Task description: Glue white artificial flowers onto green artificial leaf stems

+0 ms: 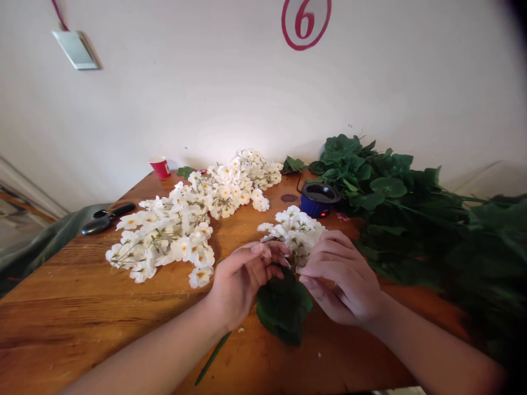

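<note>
Clock positions taken from between the hands. Left hand [247, 266]: with fingers curled inward; impossible to tell whether the grip is clamped on anything. Right hand [346, 277]: with thumb and forefinger close together; contents of the grip, if any, too small to tell. Leaf [284, 307] at 6 o'clock, white bunch [298, 230] at 12 o'clock, both above the table [135, 340]. Steady with the left, work with the right fingertips. Avoid creasing the leaf. Keep clear of the pot [319, 200] at 1 o'clock, possibly hot.
</note>
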A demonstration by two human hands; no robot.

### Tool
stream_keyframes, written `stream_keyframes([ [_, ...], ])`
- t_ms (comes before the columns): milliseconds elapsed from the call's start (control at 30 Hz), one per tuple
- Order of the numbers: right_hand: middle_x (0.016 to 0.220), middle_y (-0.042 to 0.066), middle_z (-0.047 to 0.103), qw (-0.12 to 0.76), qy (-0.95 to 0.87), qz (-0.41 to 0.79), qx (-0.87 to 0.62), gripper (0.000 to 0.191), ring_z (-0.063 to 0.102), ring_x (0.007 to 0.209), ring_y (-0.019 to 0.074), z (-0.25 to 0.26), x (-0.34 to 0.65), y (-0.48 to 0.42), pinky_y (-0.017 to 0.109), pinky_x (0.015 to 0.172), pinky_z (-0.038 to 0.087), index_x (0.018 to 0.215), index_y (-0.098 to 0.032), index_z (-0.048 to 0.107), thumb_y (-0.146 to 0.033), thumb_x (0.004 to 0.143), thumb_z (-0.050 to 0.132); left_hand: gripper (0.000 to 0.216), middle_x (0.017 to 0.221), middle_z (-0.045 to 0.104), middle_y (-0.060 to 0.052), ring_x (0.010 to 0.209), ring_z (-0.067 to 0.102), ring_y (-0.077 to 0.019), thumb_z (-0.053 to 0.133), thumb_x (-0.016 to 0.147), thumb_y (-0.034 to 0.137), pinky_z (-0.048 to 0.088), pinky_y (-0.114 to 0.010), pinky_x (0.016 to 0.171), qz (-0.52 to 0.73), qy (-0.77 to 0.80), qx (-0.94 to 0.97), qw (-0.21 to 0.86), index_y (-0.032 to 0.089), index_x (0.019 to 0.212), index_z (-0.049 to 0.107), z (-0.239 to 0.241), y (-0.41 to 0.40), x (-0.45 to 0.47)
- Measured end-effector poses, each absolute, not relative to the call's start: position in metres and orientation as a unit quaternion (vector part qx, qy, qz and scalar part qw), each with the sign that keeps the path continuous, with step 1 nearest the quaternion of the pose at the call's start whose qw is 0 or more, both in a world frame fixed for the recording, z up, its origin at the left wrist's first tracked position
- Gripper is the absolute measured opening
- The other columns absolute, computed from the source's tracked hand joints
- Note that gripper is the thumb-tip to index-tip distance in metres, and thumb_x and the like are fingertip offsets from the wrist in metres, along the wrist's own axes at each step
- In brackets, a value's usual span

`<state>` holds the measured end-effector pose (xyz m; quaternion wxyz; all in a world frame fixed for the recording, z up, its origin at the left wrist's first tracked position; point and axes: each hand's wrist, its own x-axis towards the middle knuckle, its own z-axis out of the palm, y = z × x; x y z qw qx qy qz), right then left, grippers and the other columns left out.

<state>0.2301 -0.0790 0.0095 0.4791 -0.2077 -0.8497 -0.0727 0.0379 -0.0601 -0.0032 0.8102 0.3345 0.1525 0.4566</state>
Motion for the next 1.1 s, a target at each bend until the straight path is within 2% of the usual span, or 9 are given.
stream_keyframes([
  [300,0.07,0.001,0.064,0.469,-0.854,-0.09,-0.206,0.021,0.055,0.06,0.0142,0.0071,0.2288,-0.0766,0.037,0.073,0.046,0.096,-0.017,0.056,-0.006,0.08,0.06,0.024,0.107,0.068,-0.013,0.087,0.059,-0.0202,0.054,0.084,0.028,0.043,-0.03,0.075,0.447,0.148,0.351,0.809,0.013,0.074,0.069,-0.0028,-0.0615,0.0372],
  [400,0.07,0.0,0.065,0.458,-0.858,-0.092,-0.213,0.021,0.055,0.061,0.0144,0.007,0.229,-0.0778,0.038,0.075,0.047,0.096,-0.019,0.057,-0.006,0.079,0.06,0.042,0.119,0.065,-0.017,0.097,0.057,-0.0252,0.053,0.086,0.047,0.043,-0.034,0.081,0.412,0.139,0.382,0.816,0.012,0.097,0.074,-0.0056,-0.0618,0.0366],
  [500,0.07,0.0,0.066,0.449,-0.863,-0.09,-0.216,0.02,0.055,0.061,0.0143,0.0068,0.2292,-0.0785,0.037,0.074,0.047,0.095,-0.02,0.057,-0.007,0.08,0.06,0.062,0.129,0.06,-0.018,0.106,0.054,-0.0283,0.05,0.086,0.059,0.043,-0.036,0.085,0.382,0.132,0.392,0.827,0.011,0.12,0.067,-0.0098,-0.0615,0.0365],
  [767,0.068,0.001,0.064,0.467,-0.853,-0.069,-0.222,0.021,0.057,0.06,0.0148,0.0103,0.2286,-0.0783,0.036,0.07,0.046,0.093,-0.018,0.058,-0.005,0.077,0.061,0.059,0.126,0.06,-0.018,0.098,0.054,-0.0256,0.046,0.089,0.059,0.044,-0.035,0.079,0.398,0.144,0.388,0.819,0.011,0.114,0.07,-0.0076,-0.0604,0.0369],
  [967,0.066,-0.001,0.064,0.511,-0.802,-0.05,-0.306,0.016,0.058,0.061,0.016,0.0115,0.2287,-0.0775,0.035,0.067,0.046,0.089,-0.022,0.059,-0.01,0.08,0.062,0.063,0.122,0.06,-0.019,0.102,0.052,-0.0286,0.045,0.089,0.061,0.043,-0.036,0.077,0.397,0.145,0.421,0.803,0.011,0.12,0.068,-0.0066,-0.0637,0.0376],
  [1100,0.071,0.0,0.066,0.5,-0.783,-0.075,-0.361,0.019,0.059,0.066,0.0174,0.0069,0.2294,-0.0732,0.036,0.07,0.046,0.094,-0.022,0.06,-0.016,0.078,0.069,0.061,0.113,0.062,-0.018,0.1,0.052,-0.0276,0.045,0.09,0.06,0.042,-0.036,0.078,0.396,0.133,0.439,0.795,0.013,0.122,0.067,-0.007,-0.0654,0.0376],
])
